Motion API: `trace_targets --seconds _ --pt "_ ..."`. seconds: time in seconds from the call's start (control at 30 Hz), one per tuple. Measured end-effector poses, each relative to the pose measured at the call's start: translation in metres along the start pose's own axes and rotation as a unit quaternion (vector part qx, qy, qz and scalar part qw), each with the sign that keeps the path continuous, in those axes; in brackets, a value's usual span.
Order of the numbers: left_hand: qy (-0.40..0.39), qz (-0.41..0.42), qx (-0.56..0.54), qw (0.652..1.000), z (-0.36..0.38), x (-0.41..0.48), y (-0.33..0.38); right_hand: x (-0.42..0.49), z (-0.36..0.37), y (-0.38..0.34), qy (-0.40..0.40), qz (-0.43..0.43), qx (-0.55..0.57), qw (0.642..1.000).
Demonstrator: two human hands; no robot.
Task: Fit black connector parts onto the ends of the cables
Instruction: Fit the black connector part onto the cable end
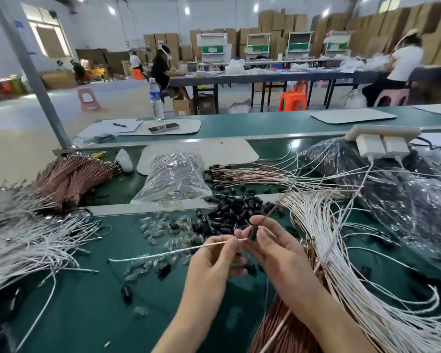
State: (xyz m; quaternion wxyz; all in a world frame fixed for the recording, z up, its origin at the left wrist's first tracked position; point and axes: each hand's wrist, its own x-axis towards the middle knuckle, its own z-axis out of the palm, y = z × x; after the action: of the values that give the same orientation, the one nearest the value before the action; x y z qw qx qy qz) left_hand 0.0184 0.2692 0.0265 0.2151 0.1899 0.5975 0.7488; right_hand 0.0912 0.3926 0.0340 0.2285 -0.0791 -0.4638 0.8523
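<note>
Tabletop: we are looking down on a green tabletop (pixel 87 301) crowded with cables and small parts, and a pale grey strip (pixel 138 209) is running across it beyond the hands.
Left hand: our left hand (pixel 214 261) is pinching a white cable (pixel 163 254) close to its end, and the rest is trailing leftward over the green surface.
Right hand: our right hand (pixel 280 250) is holding a black connector part (pixel 253 233) upright, with its fingers (pixel 261 220) closing narrowly around it. The cable's tip is reaching the part.
Loose stock: a pile of black connector parts (pixel 229 212) is lying just beyond the hands, with clear plastic pieces (pixel 158 231) scattered to its left.
Cables: a right white bundle (pixel 341 250) and a left white bundle (pixel 23 245) are fanning out on either side of us, and a brown bundle (pixel 69 179) is lying at far left.
Bags: a clear bag (pixel 173 177) is sitting mid-table. A dark-filled bag (pixel 392 194) is bulging at right, with a white power strip (pixel 382 138) at its far edge.
Far end: a water bottle (pixel 156 98) is standing near a phone (pixel 163 128) and a pen (pixel 119 124).
Room: we are facing a bright hall with cardboard boxes (pixel 290 21) stacked along the back wall. Two people are sitting at a long table (pixel 265 77), and an orange stool (pixel 293 98) and a pink stool (pixel 88 98) are standing on the floor.
</note>
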Motion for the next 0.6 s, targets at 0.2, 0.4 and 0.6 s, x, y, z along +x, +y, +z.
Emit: trace_targets --seconds 0.2,0.4,0.6 --pt "0.099 0.047 -0.06 0.992 -0.021 0.001 0.008 0.008 -0.011 -0.012 0.064 0.017 0.118 0.991" --pt "0.083 0.083 0.025 0.993 -0.02 -0.001 0.009 0.008 -0.015 -0.014 0.096 0.035 0.178 0.979" --pt "0.052 0.106 0.082 0.99 -0.024 0.0 0.007 0.007 -0.017 -0.017 0.116 0.038 0.201 0.972"
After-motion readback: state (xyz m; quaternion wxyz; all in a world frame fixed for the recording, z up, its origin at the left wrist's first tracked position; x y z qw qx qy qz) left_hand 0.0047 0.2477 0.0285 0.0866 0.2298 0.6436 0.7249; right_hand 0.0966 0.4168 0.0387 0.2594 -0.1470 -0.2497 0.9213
